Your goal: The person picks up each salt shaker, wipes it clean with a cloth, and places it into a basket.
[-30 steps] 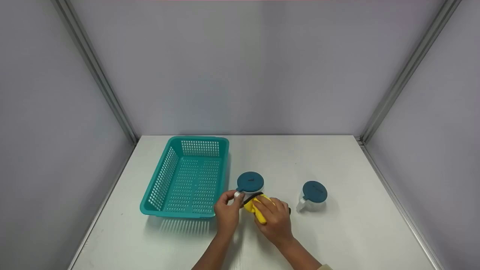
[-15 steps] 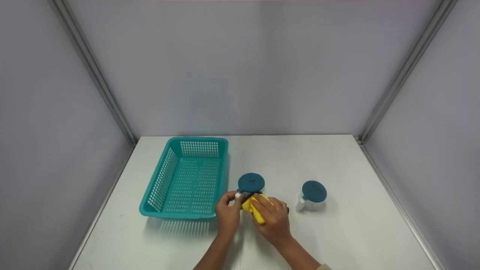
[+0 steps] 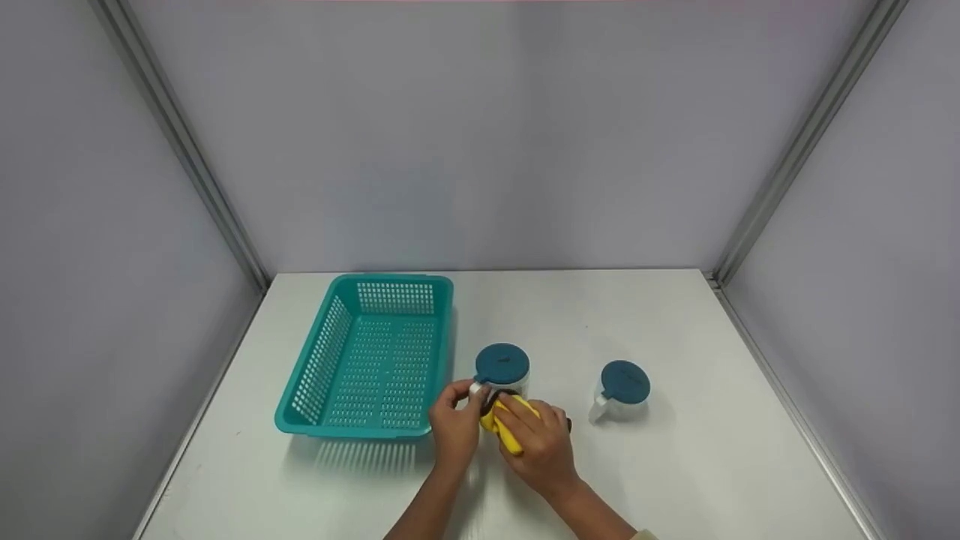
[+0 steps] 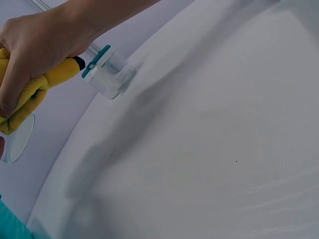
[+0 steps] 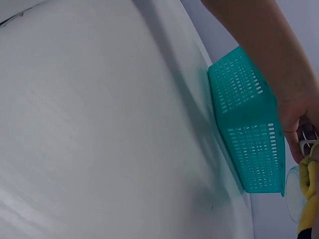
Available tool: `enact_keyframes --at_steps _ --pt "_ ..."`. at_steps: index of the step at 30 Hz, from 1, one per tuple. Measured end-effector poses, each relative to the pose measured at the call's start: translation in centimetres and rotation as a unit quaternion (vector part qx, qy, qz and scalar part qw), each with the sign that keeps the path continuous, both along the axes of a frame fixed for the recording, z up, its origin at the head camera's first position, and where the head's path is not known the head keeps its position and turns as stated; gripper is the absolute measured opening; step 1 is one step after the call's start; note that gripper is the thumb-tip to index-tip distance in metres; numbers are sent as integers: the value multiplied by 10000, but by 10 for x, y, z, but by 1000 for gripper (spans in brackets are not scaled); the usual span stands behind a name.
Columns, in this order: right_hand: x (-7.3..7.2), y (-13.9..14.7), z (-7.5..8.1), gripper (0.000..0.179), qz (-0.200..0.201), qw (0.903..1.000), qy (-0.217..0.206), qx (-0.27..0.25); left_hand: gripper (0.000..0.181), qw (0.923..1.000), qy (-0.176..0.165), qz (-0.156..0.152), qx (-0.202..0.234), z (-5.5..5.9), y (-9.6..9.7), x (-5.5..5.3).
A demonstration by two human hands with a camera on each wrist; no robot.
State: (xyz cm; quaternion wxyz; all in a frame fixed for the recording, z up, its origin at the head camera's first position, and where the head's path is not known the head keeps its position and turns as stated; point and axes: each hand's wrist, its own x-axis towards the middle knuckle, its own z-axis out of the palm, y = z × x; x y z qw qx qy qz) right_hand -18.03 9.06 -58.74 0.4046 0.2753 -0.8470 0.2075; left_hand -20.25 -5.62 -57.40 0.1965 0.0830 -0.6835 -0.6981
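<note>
Between thumb and fingers, my left hand (image 3: pixel 455 431) pinches the white handle (image 3: pixel 475 388) of a clear jar with a round blue lid (image 3: pixel 502 363). My right hand (image 3: pixel 541 450) grips a bunched yellow cloth (image 3: pixel 510 439) with dark edging, pressed at the near side of this jar. The cloth and fingers cover much of the jar's body in the head view. In the left wrist view, the right hand (image 4: pixel 37 42) is wrapped over the yellow cloth (image 4: pixel 60 73), and the jar's clear base (image 4: pixel 21 139) shows below it, raised off the table.
A second clear jar (image 3: pixel 622 410) with a blue lid and white handle stands upright on the white table (image 3: pixel 720 450), right of my hands. To the left sits a teal perforated basket (image 3: pixel 364 432) with nothing in it. Grey panels (image 3: pixel 480 135) enclose the table's back and sides.
My right hand and the cloth have shifted slightly left and down against the jar. My left hand keeps its grip on the handle, nearly still. The second jar and basket stay put.
</note>
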Motion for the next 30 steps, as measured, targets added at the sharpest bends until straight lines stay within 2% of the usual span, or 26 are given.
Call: enact_keyframes --at_steps 18,24,30 --pt "4 -8 -7 56 -56 9994 -218 265 17 9999 9 -125 -28 6 0 2" --pt "6 -7 -8 50 -4 9989 -305 353 18 9999 -88 -142 -42 7 -1 4" --pt "5 -5 -11 46 47 9988 -282 388 19 9996 153 -210 120 6 -1 2"
